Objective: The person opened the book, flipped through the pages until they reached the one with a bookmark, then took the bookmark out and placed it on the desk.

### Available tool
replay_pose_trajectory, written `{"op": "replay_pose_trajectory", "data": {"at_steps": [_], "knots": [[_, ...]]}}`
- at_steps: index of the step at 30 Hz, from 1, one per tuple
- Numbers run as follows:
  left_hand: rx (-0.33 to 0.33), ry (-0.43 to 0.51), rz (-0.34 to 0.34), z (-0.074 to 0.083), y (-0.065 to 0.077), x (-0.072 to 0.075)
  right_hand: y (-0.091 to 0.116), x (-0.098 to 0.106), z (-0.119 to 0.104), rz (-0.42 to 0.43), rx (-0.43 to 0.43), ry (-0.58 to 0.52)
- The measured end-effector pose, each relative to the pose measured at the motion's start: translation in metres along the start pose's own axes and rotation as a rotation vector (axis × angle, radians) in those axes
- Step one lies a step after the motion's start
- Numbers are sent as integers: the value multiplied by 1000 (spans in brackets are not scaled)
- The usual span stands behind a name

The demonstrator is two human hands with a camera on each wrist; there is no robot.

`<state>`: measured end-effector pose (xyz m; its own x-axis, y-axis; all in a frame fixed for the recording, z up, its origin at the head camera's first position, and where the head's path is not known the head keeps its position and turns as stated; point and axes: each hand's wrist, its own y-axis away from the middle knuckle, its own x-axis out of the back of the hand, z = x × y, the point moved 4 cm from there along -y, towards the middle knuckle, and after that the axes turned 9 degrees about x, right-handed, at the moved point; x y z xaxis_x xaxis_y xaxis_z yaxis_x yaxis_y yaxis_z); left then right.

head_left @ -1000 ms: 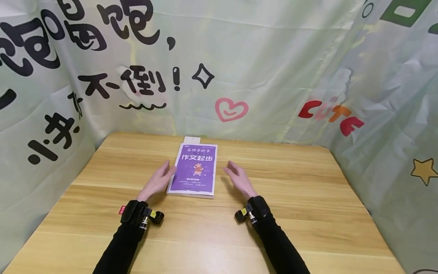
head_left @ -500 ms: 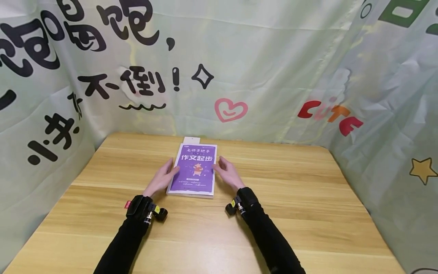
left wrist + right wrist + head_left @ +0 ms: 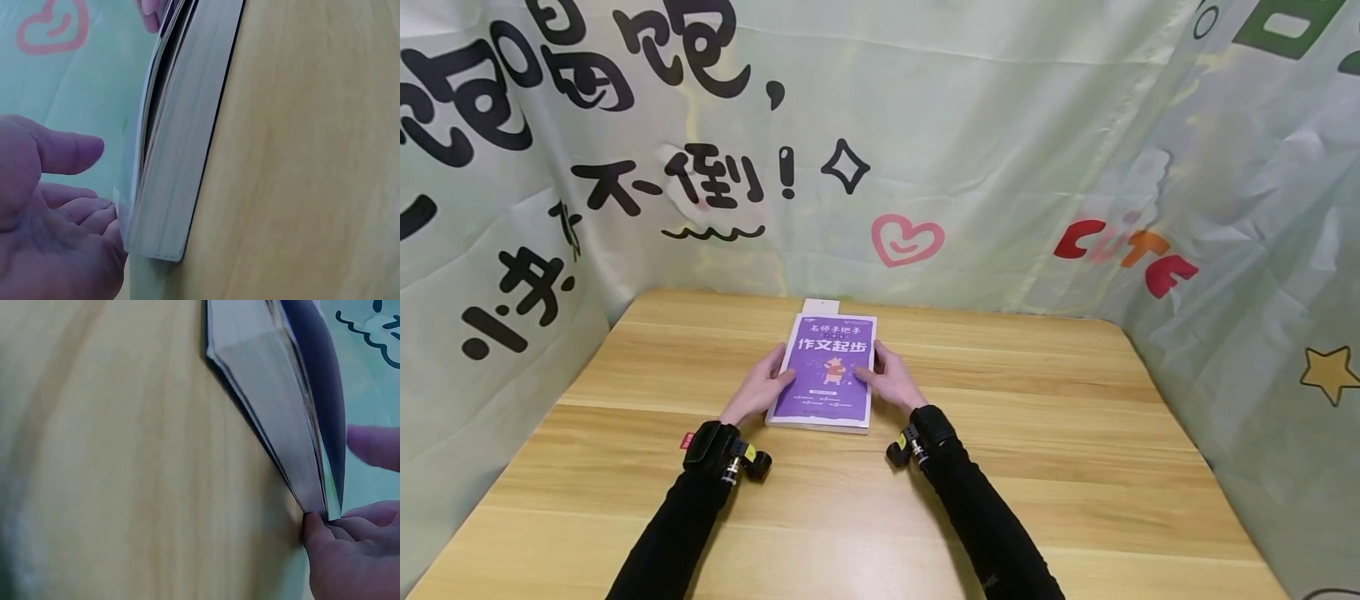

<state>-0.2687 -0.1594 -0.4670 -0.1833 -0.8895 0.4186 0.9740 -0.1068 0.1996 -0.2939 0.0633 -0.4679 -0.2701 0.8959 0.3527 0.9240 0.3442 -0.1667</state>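
A thick paperback book (image 3: 822, 400) with a purple cover lies flat on the wooden table, toward its back edge. My left hand (image 3: 760, 387) is at the book's left side, thumb over the cover. On the opposite side is my right hand (image 3: 892, 383), its thumb also reaching over the cover. In the left wrist view the fingers touch the book's side while the thumb (image 3: 72, 152) stays off the cover. The right wrist view has the fingers against the book's edge (image 3: 269, 394), with the thumb (image 3: 375, 447) close to the cover. The cover bows up slightly from the pages.
A white card or tag (image 3: 821, 307) pokes out behind the top of the book. Printed cloth (image 3: 985, 150) hangs along the back and both sides of the table (image 3: 1037, 417). Both wrists wear black straps with small cameras.
My right hand has moved left to the book's right side, its thumb coming over the cover. The left hand has shifted slightly right. The book has not visibly moved.
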Motion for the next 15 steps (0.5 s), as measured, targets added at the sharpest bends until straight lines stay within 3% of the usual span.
{"op": "replay_pose_trajectory", "data": {"at_steps": [4,7,11,15], "knots": [[27,-63,27,3,0,-2,1,-1,-1,-28,23,28],[53,-106,38,6,-1,-6,8,1,-17,-46,15,42],[62,-103,24,8,-1,-12,10,6,-15,-58,-16,92],[41,-109,14,9,1,-17,10,10,2,-70,-17,140]]}}
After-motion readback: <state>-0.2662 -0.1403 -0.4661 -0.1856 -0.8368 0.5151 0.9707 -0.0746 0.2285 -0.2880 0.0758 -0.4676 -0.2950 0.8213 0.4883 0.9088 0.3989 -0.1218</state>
